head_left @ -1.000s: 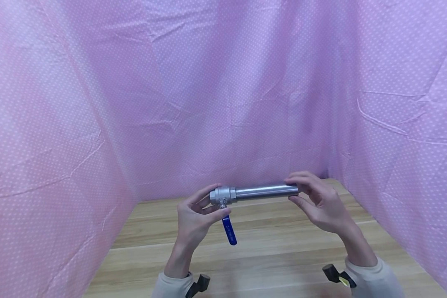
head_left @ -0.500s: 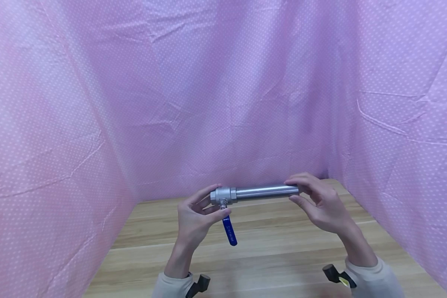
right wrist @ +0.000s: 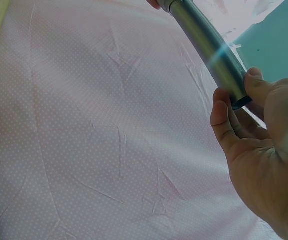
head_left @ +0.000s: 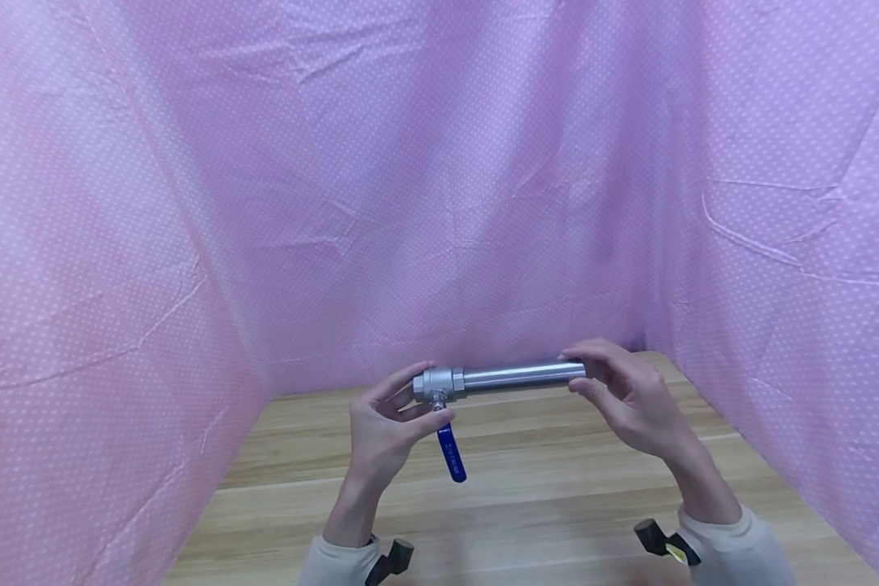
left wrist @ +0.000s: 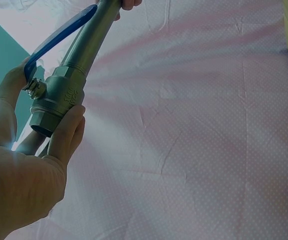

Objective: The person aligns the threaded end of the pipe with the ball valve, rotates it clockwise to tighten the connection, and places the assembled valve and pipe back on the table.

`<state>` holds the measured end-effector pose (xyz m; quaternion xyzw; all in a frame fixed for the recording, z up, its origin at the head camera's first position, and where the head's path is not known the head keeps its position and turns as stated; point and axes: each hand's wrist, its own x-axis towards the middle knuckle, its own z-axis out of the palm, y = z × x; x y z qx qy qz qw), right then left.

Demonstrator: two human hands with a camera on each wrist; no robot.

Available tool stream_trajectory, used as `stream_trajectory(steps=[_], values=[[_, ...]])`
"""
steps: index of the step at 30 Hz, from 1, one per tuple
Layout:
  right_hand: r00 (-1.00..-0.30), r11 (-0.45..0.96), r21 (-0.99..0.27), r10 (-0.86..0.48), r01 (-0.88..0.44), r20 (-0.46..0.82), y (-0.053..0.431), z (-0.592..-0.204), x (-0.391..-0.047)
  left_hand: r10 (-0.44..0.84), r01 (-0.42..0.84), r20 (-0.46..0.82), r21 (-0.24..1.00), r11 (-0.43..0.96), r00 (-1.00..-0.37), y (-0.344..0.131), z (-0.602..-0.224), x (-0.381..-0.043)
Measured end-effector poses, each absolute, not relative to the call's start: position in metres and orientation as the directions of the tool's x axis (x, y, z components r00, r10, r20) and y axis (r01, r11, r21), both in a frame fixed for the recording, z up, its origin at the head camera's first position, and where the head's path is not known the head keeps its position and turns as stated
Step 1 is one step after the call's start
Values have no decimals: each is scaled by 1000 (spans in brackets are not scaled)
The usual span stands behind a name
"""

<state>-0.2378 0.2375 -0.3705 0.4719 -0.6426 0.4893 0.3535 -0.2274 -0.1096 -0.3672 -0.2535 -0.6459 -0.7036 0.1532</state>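
A silver ball valve [head_left: 438, 382] with a blue lever handle [head_left: 452, 454] is joined end to end with a smooth metal pipe [head_left: 523, 377]. Both are held up over the table, nearly level in the head view. My left hand [head_left: 382, 435] grips the valve body, its thumb at the base of the lever. At the pipe's free end my right hand [head_left: 633, 399] pinches the tube between thumb and fingers. The left wrist view shows the valve's open threaded end [left wrist: 42, 127] facing the palm. In the right wrist view the pipe's open end [right wrist: 241, 102] lies between thumb and fingertips.
Beneath the hands is a wood-grain table [head_left: 513, 505]. A pink dotted cloth [head_left: 439, 203] hangs behind it and along both sides. Black camera mounts [head_left: 391, 561] sit at the sleeve cuffs.
The right hand's fingers have shifted slightly at the pipe's free end, with the grip a touch nearer the tip. The left hand and valve look almost unmoved.
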Motion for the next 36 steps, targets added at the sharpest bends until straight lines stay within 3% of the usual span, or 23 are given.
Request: stream_trajectory(steps=[11, 30, 36], values=[[-299, -13, -317, -300, -948, 906, 237, -368, -236, 113, 545, 557, 830, -120, -823, -110, -368, -228], [-310, 181, -269, -268, -946, 912, 239, -373, -238, 117, 546, 559, 828, -126, -821, -110, -368, -227], [-290, 105, -271, -270, -957, 918, 238, -372, -240, 110, 552, 563, 826, -117, -819, -110, -368, -228]])
